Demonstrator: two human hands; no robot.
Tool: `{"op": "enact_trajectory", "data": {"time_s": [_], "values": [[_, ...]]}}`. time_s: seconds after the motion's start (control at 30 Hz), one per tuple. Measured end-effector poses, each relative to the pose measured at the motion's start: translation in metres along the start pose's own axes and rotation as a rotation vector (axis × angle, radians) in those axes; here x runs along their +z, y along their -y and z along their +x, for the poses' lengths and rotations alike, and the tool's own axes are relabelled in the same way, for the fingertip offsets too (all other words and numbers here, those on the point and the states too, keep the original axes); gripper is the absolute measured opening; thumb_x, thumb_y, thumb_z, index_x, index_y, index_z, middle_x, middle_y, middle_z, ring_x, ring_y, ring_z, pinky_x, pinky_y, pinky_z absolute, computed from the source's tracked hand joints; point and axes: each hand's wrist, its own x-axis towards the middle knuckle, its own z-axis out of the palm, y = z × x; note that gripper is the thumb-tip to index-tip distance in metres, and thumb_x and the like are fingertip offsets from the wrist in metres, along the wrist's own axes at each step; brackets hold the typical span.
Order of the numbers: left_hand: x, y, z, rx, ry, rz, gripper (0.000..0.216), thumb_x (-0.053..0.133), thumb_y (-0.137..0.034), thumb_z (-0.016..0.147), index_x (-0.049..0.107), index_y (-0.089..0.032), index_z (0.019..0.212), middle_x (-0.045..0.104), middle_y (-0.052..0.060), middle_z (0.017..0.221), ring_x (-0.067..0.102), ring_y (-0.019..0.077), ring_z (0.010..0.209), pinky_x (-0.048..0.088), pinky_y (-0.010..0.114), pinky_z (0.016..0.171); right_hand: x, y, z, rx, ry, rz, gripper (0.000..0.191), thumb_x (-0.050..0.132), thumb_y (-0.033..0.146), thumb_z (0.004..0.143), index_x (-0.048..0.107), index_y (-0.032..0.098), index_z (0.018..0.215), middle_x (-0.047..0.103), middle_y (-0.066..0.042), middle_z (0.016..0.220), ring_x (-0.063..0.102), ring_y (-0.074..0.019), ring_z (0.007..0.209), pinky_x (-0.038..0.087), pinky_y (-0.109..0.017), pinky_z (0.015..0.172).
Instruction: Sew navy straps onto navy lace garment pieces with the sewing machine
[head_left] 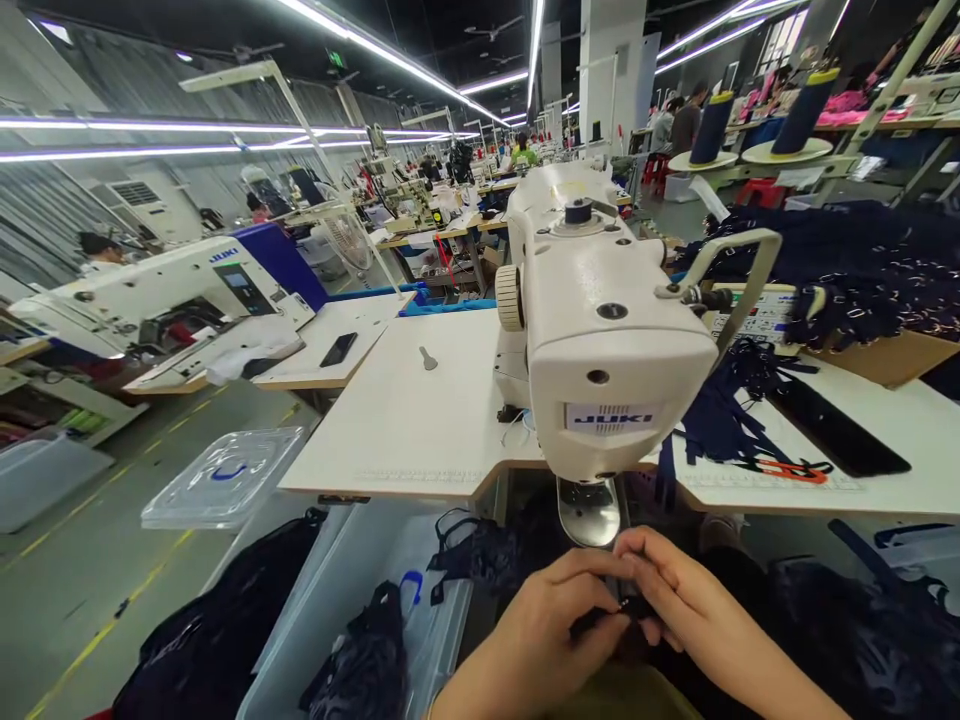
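My left hand [551,625] and my right hand [686,595] meet just in front of the sewing machine [600,350]. Both are closed, with fingertips pinching a small dark fabric piece [637,606]. A tiny shiny spot shows on it; most of the piece is hidden by my fingers and the dark background. Directly beyond my fingertips is the rounded metal plate [589,515] under the machine head. To the left of my left hand, dark strappy garments [367,650] lie in a clear plastic bin [292,645].
Orange-handled snips [795,470], a black phone [840,425] and navy straps [716,400] lie on the right tabletop. A pile of navy pieces with metal rings [885,270] is behind them. A small grey metal piece [427,358] rests on the left tabletop [405,425].
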Motion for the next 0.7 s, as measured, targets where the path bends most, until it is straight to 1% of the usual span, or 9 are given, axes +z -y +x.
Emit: {"op": "enact_trajectory", "data": {"time_s": [0.07,0.13,0.23,0.3,0.33,0.43,0.5,0.6,0.7], "values": [[0.001,0.001,-0.001,-0.018,-0.039,-0.015,0.013,0.06,-0.006,0.082,0.057,-0.019,0.084,0.062,0.005,0.099,0.061,0.0139,0.091,0.047,0.023,0.079,-0.006,0.002,-0.003,-0.058,-0.043,-0.043,0.036,0.034,0.052,0.096,0.052,0.026,0.113,0.056,0.003,0.067,0.058,-0.0126,0.056,0.046,-0.022,0.05],[0.003,0.001,0.0,-0.093,-0.092,-0.1,0.014,0.062,-0.007,0.08,0.054,-0.019,0.082,0.061,0.004,0.094,0.06,0.0142,0.089,0.047,0.023,0.078,-0.014,0.003,-0.005,-0.141,-0.095,-0.174,0.031,0.043,0.048,0.094,0.054,0.029,0.116,0.063,-0.001,0.08,0.063,-0.0157,0.072,0.051,-0.025,0.06],[0.006,0.001,0.001,-0.197,-0.12,-0.395,0.016,0.063,-0.01,0.078,0.05,-0.019,0.083,0.06,0.004,0.096,0.059,0.0149,0.09,0.046,0.026,0.08,-0.024,0.007,-0.003,-0.27,-0.138,-0.406,0.022,0.06,0.042,0.087,0.061,0.032,0.106,0.066,-0.004,0.098,0.064,-0.0192,0.088,0.052,-0.026,0.067],[0.008,0.001,0.003,-0.231,-0.145,-0.547,0.016,0.063,-0.013,0.078,0.048,-0.019,0.081,0.06,0.004,0.095,0.058,0.014,0.089,0.046,0.026,0.08,-0.027,0.011,0.0,-0.387,-0.153,-0.503,0.013,0.06,0.038,0.088,0.064,0.031,0.097,0.066,-0.004,0.094,0.063,-0.0194,0.088,0.052,-0.028,0.071],[0.009,0.002,0.004,-0.248,-0.166,-0.582,0.017,0.064,-0.014,0.078,0.048,-0.019,0.08,0.06,0.003,0.093,0.057,0.0132,0.087,0.045,0.025,0.079,-0.028,0.012,0.002,-0.456,-0.191,-0.543,0.01,0.06,0.036,0.088,0.065,0.03,0.094,0.066,-0.004,0.093,0.063,-0.02,0.089,0.052,-0.031,0.076],[0.009,0.003,0.007,-0.325,-0.224,-0.598,0.019,0.066,-0.016,0.078,0.047,-0.019,0.078,0.06,0.002,0.089,0.055,0.0117,0.081,0.044,0.022,0.072,-0.027,0.009,0.003,-0.636,-0.451,-0.583,0.01,0.058,0.03,0.09,0.067,0.029,0.093,0.066,-0.005,0.095,0.062,-0.0224,0.095,0.048,-0.037,0.086],[0.008,0.003,0.008,-0.385,-0.256,-0.564,0.02,0.068,-0.017,0.077,0.047,-0.019,0.077,0.061,0.002,0.086,0.054,0.0112,0.077,0.043,0.021,0.069,-0.024,0.0,0.001,-0.653,-0.49,-0.518,0.016,0.053,0.027,0.092,0.068,0.028,0.092,0.068,-0.004,0.092,0.064,-0.0212,0.091,0.05,-0.034,0.081],[0.009,0.002,0.01,-0.438,-0.298,-0.502,0.022,0.071,-0.02,0.075,0.049,-0.018,0.075,0.062,0.0,0.082,0.053,0.0109,0.073,0.041,0.021,0.068,-0.014,-0.015,-0.002,-0.56,-0.318,-0.4,0.02,0.055,0.036,0.091,0.071,0.027,0.098,0.072,-0.004,0.094,0.068,-0.0211,0.089,0.054,-0.029,0.077],[0.014,0.001,0.01,-0.45,-0.303,-0.473,0.022,0.072,-0.021,0.073,0.05,-0.018,0.072,0.059,-0.001,0.075,0.052,0.0106,0.069,0.041,0.021,0.064,0.0,-0.022,0.0,-0.427,-0.322,-0.177,0.03,0.062,0.049,0.084,0.071,0.026,0.101,0.071,-0.007,0.105,0.068,-0.0238,0.096,0.057,-0.027,0.078]]}}
